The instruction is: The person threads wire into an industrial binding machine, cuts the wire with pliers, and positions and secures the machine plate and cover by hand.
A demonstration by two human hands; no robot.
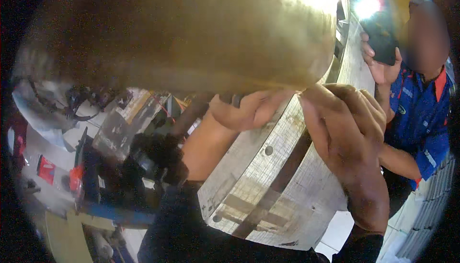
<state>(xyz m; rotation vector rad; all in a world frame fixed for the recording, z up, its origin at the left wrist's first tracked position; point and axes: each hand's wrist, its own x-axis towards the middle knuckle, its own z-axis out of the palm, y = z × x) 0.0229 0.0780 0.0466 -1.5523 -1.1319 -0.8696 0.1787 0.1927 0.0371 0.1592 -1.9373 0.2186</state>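
Observation:
A long whitish casing (268,181) stands slanting in front of my body. Its face is cross-hatched, with a dark strip down it and round holes along one edge. My left hand (247,112) reaches past its left side, fingers bent, their tips hidden under a large brownish, shiny surface. My right hand (347,114) is curled at the casing's upper right edge, its fingertips turned inward and out of sight. What either hand grips is hidden. The brownish surface (191,33) hangs very close above both hands, blurred and filling the top of the view.
At the right a person (417,105) in a blue shirt holds up a phone (381,40) with its light on. A cluttered work surface lies at the left, with a greyish block (117,133) and a red-and-white packet (46,169). Ribbed grey panels (431,210) line the lower right.

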